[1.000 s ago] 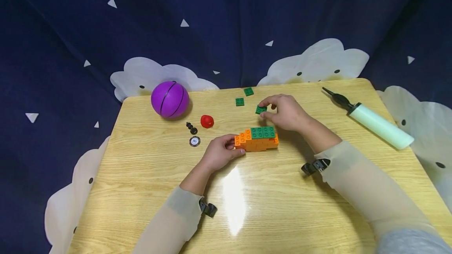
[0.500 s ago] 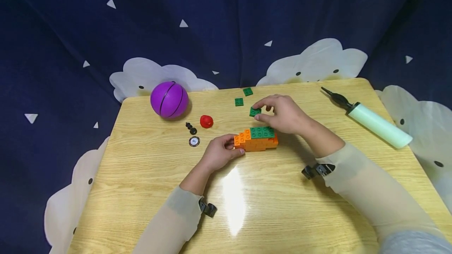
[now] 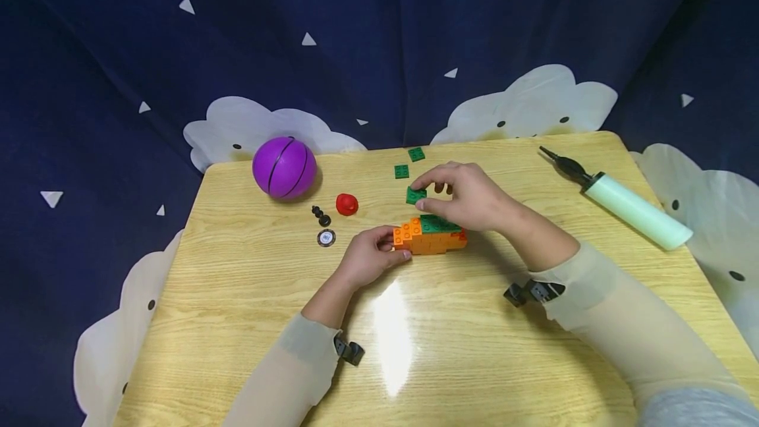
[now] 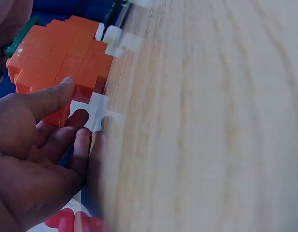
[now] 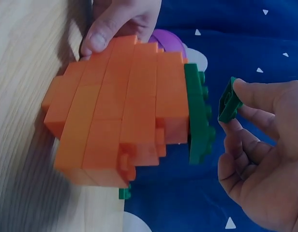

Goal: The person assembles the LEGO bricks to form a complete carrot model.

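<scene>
Left hand (image 3: 370, 257) is clamped on the left end of the orange brick block (image 3: 429, 237), which is seated on the desk (image 3: 474, 348). A small green plate (image 3: 416, 195) is pinched in the right hand (image 3: 468, 196), just above the block's green-topped upper face.

Glossy varnished wood-grain table (image 3: 474, 361); smooth shiny plastic orange brick block (image 3: 429, 240) and green plate (image 3: 416, 195); matt cloth backdrop (image 3: 356, 31); sheer fabric sleeves (image 3: 599, 312)

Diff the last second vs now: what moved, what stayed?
Right hand, pinching the green plate throughout, carried it left and nearer, toward the orange block. Left hand kept gripping the block's left end; the block, purple ball and pump stayed put.
</scene>
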A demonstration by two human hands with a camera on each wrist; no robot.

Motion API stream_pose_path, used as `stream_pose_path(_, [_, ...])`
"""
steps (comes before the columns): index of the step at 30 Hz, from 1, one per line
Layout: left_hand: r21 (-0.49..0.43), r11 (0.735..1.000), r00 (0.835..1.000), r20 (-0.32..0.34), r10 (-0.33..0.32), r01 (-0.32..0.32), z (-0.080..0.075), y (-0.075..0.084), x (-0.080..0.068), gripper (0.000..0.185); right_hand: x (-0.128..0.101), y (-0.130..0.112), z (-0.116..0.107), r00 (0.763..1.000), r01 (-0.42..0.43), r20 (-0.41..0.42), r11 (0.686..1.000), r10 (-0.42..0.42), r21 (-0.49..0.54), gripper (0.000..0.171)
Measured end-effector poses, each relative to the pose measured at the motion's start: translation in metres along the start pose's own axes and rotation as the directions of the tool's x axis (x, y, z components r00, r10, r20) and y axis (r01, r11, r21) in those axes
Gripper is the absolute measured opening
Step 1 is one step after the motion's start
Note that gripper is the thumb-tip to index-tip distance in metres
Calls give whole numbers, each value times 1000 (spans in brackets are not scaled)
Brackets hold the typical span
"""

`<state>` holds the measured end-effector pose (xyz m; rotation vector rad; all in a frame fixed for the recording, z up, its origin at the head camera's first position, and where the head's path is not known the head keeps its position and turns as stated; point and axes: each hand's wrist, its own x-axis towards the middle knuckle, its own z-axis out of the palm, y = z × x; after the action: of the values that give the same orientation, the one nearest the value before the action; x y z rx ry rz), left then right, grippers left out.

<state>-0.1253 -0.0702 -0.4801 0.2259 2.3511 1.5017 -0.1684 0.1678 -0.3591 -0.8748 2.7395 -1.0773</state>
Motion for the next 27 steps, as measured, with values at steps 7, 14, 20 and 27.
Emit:
stream_pose_path(7, [14,1000,1000,-6,2,-2,0,-1,1,49,-1,-10,4,999,11,46,999,-12,31,28])
stream_pose_path(14, [5,1000,1000,8,5,-5,-1,0,1,45,-2,-15,11,996,62,71,998,-62,-7,28])
stream_pose_path(20, [19,1000,1000,0,-3,3,-1,-1,1,48,-3,-13,18,993,83,90,995,-79,-46,27])
stream_pose_path(27, [18,1000,1000,2,-3,3,-1,-2,1,48,-6,-11,23,991,89,107,993,-80,-77,29])
